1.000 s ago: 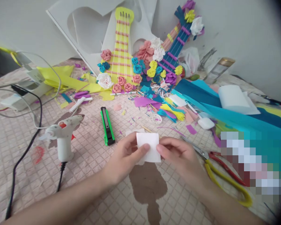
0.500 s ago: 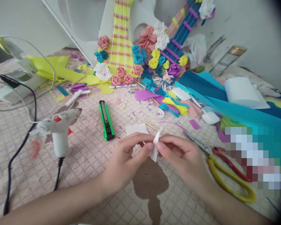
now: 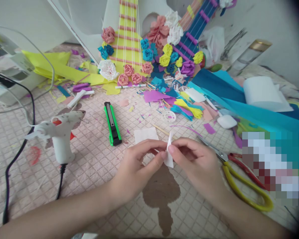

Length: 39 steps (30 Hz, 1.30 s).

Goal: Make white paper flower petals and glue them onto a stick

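Note:
My left hand (image 3: 137, 166) and my right hand (image 3: 196, 162) meet over the pink quilted surface (image 3: 94, 172). Both pinch one small white piece of foam sheet (image 3: 168, 156), folded and held on edge between the fingertips. Another white square of foam (image 3: 146, 134) lies flat just beyond my left fingers. A green utility knife (image 3: 112, 123) lies to the left of it. Yellow-handled scissors (image 3: 241, 179) lie right of my right hand.
A white glue gun (image 3: 58, 132) stands at the left, its black cord (image 3: 17, 159) trailing toward me. Two paper guitars with paper flowers (image 3: 144, 49) lean on the wall behind scattered coloured scraps. Blue sheets (image 3: 239, 99) and a white roll (image 3: 261, 93) lie at the right.
The white piece was held flat, facing me, a second ago; now it is folded and turned edge-on between both hands. The view has tipped down a little.

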Motion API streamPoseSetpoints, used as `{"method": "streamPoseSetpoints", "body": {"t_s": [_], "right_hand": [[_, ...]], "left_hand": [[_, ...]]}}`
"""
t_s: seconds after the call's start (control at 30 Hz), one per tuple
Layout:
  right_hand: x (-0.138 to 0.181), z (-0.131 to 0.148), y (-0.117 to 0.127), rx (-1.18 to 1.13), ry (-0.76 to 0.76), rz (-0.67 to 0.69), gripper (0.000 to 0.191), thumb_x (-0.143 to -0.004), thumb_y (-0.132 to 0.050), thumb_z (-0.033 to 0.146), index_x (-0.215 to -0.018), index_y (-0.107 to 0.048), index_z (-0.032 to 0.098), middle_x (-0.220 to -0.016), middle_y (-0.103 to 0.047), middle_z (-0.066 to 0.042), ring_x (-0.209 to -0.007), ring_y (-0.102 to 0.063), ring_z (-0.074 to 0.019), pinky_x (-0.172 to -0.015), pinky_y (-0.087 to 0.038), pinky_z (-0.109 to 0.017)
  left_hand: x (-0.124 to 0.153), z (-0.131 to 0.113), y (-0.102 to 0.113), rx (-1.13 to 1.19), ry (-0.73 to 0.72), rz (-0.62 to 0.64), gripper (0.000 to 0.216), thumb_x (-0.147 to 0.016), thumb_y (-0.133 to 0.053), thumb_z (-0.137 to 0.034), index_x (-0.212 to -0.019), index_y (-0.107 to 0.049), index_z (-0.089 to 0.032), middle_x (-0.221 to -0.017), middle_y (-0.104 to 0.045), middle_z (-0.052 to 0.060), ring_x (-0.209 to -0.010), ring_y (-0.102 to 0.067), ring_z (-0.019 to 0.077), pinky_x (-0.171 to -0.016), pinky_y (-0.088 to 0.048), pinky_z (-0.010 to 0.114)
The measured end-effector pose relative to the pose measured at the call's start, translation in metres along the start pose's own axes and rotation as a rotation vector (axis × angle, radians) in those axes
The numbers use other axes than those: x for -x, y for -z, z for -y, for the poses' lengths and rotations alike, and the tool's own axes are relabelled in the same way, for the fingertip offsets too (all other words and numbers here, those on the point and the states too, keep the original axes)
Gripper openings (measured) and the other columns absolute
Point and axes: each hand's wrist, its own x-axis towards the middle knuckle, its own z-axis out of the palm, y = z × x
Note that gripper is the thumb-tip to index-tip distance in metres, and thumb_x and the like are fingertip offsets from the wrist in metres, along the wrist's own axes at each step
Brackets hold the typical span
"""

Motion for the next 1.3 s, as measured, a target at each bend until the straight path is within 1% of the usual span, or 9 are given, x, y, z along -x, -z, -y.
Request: {"method": "streamPoseSetpoints", "body": {"t_s": [0.1,0.3,0.47,0.6,0.8,1.03,1.1,1.2,1.3], "right_hand": [[0.0007,0.0011,-0.0001,-0.011,0.002,0.012,0.011,-0.078,-0.060,0.026,-0.068,-0.061,0.021,-0.057,-0.059,0.004,-0.049,-0.054,-0.0078,-0.046,-0.046,-0.016],[-0.0003,0.0048,0.0019,0.006,0.003,0.020,0.012,-0.080,-0.058,0.027,-0.070,-0.063,0.021,-0.060,-0.060,0.002,-0.054,-0.057,-0.0106,-0.048,-0.048,-0.019],[-0.0002,0.0068,0.0029,0.017,0.004,0.024,0.013,-0.080,-0.058,0.029,-0.070,-0.063,0.022,-0.059,-0.060,0.001,-0.054,-0.056,-0.0111,-0.050,-0.049,-0.020],[0.0006,0.0058,0.0031,-0.004,-0.001,0.034,0.010,-0.077,-0.061,0.029,-0.071,-0.064,0.022,-0.063,-0.062,0.001,-0.055,-0.056,-0.0104,-0.049,-0.048,-0.019],[-0.0001,0.0023,0.0022,-0.016,-0.005,0.033,0.006,-0.077,-0.062,0.026,-0.073,-0.065,0.022,-0.068,-0.065,0.002,-0.059,-0.058,-0.0104,-0.053,-0.049,-0.019],[-0.0007,0.0041,0.0032,-0.001,-0.002,0.040,0.007,-0.078,-0.061,0.027,-0.074,-0.065,0.022,-0.070,-0.065,0.001,-0.061,-0.059,-0.0116,-0.055,-0.049,-0.021],[-0.0009,0.0051,0.0036,-0.004,0.010,0.057,0.009,-0.079,-0.060,0.027,-0.074,-0.065,0.022,-0.070,-0.066,0.001,-0.062,-0.059,-0.0123,-0.056,-0.049,-0.022],[-0.0010,0.0041,0.0036,-0.052,0.011,0.097,0.013,-0.082,-0.056,0.027,-0.076,-0.066,0.022,-0.071,-0.065,0.000,-0.065,-0.059,-0.0125,-0.059,-0.050,-0.023],[-0.0024,-0.0004,0.0034,-0.186,-0.040,0.005,0.008,-0.080,-0.059,0.029,-0.080,-0.064,0.023,-0.075,-0.063,0.000,-0.068,-0.058,-0.0126,-0.060,-0.050,-0.023]], "left_hand": [[0.0006,-0.0007,-0.0001,0.023,0.013,0.008,0.017,-0.083,-0.055,-0.023,-0.095,-0.067,-0.021,-0.095,-0.069,0.003,-0.085,-0.062,0.0154,-0.077,-0.049,0.026],[-0.0001,0.0003,0.0016,0.042,0.005,0.014,0.020,-0.084,-0.054,-0.021,-0.099,-0.068,-0.024,-0.094,-0.068,0.001,-0.087,-0.061,0.0141,-0.078,-0.048,0.024],[-0.0009,-0.0004,0.0023,0.022,-0.024,-0.006,0.018,-0.084,-0.055,-0.021,-0.094,-0.069,-0.023,-0.091,-0.069,0.001,-0.085,-0.061,0.0147,-0.077,-0.049,0.025],[-0.0012,-0.0001,0.0015,0.042,-0.034,-0.022,0.017,-0.083,-0.056,-0.020,-0.091,-0.070,-0.024,-0.090,-0.068,0.000,-0.084,-0.061,0.0136,-0.075,-0.049,0.023],[-0.0017,-0.0002,0.0016,0.053,-0.022,-0.019,0.019,-0.083,-0.056,-0.019,-0.094,-0.070,-0.025,-0.089,-0.068,-0.001,-0.084,-0.061,0.0123,-0.076,-0.048,0.021],[-0.0008,-0.0011,0.0019,0.061,-0.008,-0.007,0.017,-0.084,-0.055,-0.020,-0.093,-0.069,-0.023,-0.092,-0.068,0.000,-0.087,-0.060,0.0121,-0.078,-0.047,0.021],[-0.0005,-0.0018,0.0008,0.084,0.013,-0.023,0.013,-0.080,-0.060,-0.022,-0.089,-0.069,-0.021,-0.091,-0.069,0.001,-0.086,-0.061,0.0135,-0.077,-0.048,0.022],[-0.0008,-0.0016,-0.0004,0.165,0.079,-0.073,0.013,-0.072,-0.068,-0.022,-0.085,-0.069,-0.019,-0.087,-0.069,0.001,-0.082,-0.063,0.0153,-0.073,-0.050,0.024],[-0.0029,0.0002,0.0006,0.280,0.161,-0.162,0.007,-0.073,-0.067,-0.022,-0.078,-0.069,-0.019,-0.078,-0.069,0.000,-0.070,-0.062,0.0127,-0.065,-0.050,0.023]]}}
